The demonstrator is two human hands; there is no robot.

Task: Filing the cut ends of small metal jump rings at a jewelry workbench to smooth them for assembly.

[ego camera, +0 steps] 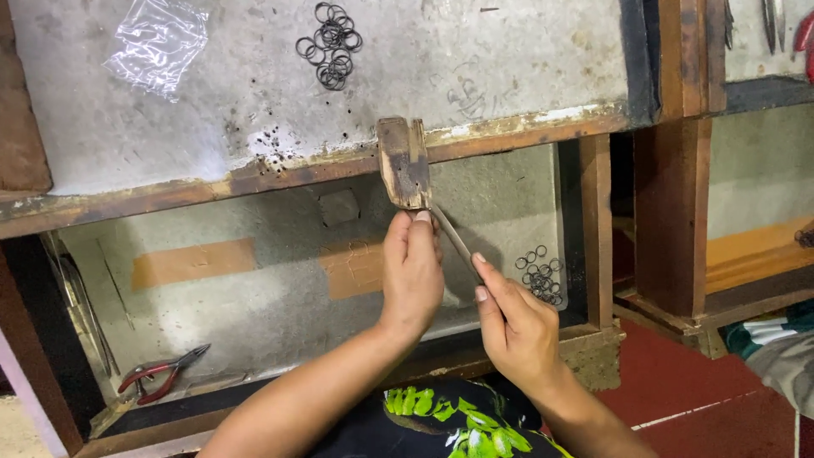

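Note:
My left hand (pixel 411 271) is raised below a worn wooden peg (pixel 404 163) that sticks out from the bench edge, its fingertips pinched together against the peg's lower end; what they pinch is too small to see. My right hand (pixel 513 322) grips a thin metal file (pixel 454 240) that slants up to the peg's bottom, next to my left fingertips. A pile of dark metal rings (pixel 331 44) lies on the bench top (pixel 475 59). Another heap of rings (pixel 541 276) rests in the tray (pixel 280 280) under the bench, just right of my right hand.
Red-handled pliers (pixel 161 377) lie at the tray's lower left. A crumpled clear plastic bag (pixel 157 42) sits on the bench top at the left. A wooden post (pixel 671 212) stands to the right, with tools (pixel 776 21) at the top right corner.

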